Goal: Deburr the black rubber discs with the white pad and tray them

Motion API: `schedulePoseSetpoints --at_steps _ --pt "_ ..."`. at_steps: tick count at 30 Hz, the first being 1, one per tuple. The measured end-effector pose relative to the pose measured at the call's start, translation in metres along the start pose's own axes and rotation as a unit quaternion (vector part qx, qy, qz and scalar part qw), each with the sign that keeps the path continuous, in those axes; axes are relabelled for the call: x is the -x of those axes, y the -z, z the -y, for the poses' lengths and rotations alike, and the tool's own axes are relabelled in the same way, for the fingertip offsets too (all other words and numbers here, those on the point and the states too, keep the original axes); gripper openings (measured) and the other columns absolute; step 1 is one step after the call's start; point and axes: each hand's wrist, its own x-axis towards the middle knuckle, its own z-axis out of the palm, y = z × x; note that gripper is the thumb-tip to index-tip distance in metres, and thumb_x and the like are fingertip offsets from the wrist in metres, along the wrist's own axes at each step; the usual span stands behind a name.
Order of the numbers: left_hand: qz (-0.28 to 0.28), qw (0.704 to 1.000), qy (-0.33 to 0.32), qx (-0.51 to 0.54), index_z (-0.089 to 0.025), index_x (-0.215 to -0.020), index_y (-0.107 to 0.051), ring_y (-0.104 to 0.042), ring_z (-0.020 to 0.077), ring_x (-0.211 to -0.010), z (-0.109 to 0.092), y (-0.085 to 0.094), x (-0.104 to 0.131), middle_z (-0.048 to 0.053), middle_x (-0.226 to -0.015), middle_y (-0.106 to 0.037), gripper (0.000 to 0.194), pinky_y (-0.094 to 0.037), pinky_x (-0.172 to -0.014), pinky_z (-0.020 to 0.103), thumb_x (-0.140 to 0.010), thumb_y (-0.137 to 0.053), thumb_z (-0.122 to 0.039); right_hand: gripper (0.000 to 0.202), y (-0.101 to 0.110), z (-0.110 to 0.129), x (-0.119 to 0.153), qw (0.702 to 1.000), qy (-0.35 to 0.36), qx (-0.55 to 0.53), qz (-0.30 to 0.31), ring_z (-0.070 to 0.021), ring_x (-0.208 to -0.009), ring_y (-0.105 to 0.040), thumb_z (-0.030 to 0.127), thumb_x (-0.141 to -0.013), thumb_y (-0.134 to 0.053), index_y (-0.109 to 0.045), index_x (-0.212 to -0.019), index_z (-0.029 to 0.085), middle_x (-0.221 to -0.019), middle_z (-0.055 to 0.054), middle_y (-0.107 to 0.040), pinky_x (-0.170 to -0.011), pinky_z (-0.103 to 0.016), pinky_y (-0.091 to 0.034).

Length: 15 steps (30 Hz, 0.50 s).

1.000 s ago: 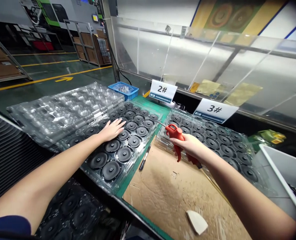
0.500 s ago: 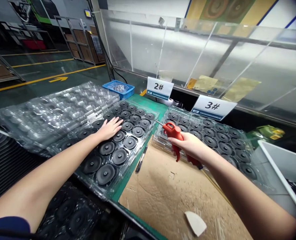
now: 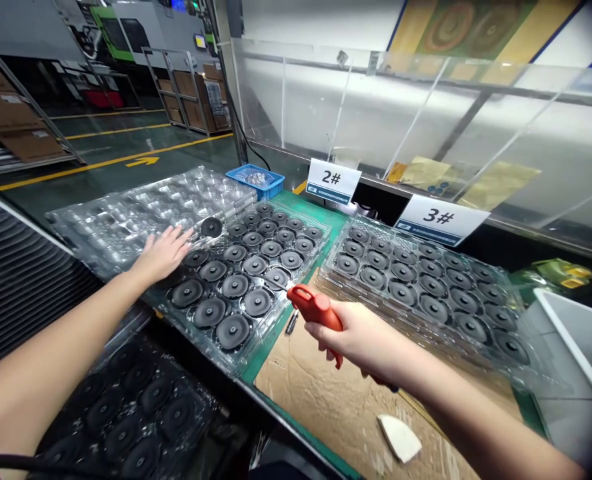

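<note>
My left hand (image 3: 163, 255), its fingers stretched out, is over the left edge of a clear plastic tray (image 3: 246, 363). Rows of black round discs (image 3: 233, 331) with small central hubs sit in that tray. One disc (image 3: 211, 227) lies just past my left fingertips, at the border between the tray and the clear hinged lid; I cannot tell whether the fingers touch it. In my right hand (image 3: 353, 333) is a red air blow gun (image 3: 316, 308), gripped by its handle. Its thin nozzle points left, above the discs on the tray's right side.
A second disc-filled tray (image 3: 333, 267) stands right, behind a brown board (image 3: 321, 393). On the board are a pale wedge-shaped piece (image 3: 399, 438) and a pen (image 3: 291, 323). Signs, a blue bin (image 3: 271, 187) and a white bin (image 3: 576, 333) border the table. More discs (image 3: 123, 433) lie below left.
My left hand has moved left, off the middle discs to the tray's edge, where a disc now shows. My right hand has brought the air gun left and nearer. The view has turned slightly left.
</note>
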Motion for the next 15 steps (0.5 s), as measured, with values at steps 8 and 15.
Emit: schedulePoseSetpoints --at_steps 8,15 --pt "-0.006 0.999 0.039 -0.005 -0.016 -0.139 -0.026 -0.019 0.0306 -0.134 0.026 0.005 0.037 0.015 -0.145 -0.026 0.05 -0.019 -0.105 0.058 -0.095 -0.026 -0.039 0.013 -0.029 0.009 0.015 0.996 0.026 0.082 0.014 -0.0107 -0.049 -0.053 0.029 -0.081 -0.048 -0.058 -0.082 0.021 -0.061 0.002 -0.059 -0.039 -0.017 -0.024" --pt "-0.009 1.0 -0.002 0.002 -0.018 -0.137 -0.03 -0.022 0.03 -0.133 0.007 -0.006 0.029 0.013 -0.142 -0.033 0.05 -0.016 -0.105 0.058 -0.093 -0.035 -0.04 0.013 -0.035 0.001 0.028 0.997 0.025 0.064 0.024 -0.0137 -0.056 -0.055 0.031 -0.081 -0.049 -0.054 -0.077 0.02 -0.065 0.001 -0.06 -0.045 -0.019 -0.032"
